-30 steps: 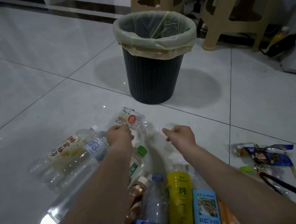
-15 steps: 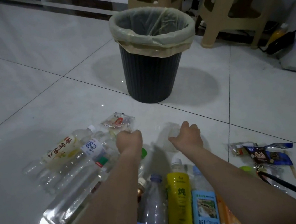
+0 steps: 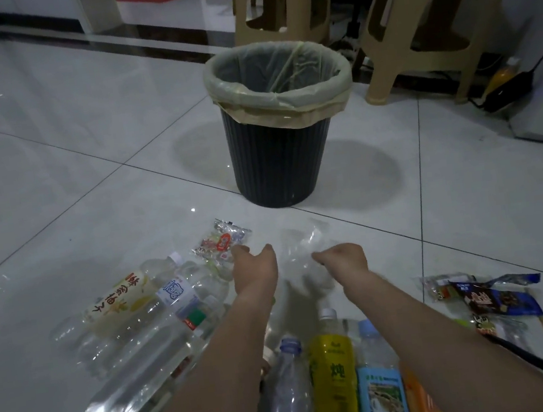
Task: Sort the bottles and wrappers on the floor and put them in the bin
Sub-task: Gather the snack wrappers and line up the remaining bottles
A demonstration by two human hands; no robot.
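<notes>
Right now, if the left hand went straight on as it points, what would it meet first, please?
Likely the bin, low down, across bare floor: the left hand points forward, slightly right. The colourful wrapper lies just left of its fingertips, perhaps touching.

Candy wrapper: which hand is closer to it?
Left. The left hand is right beside the candy wrapper; the right hand is farther right, at the clear wrapper.

The left hand reaches forward, loosely spread, while the right hand beside it seems curled.
</notes>
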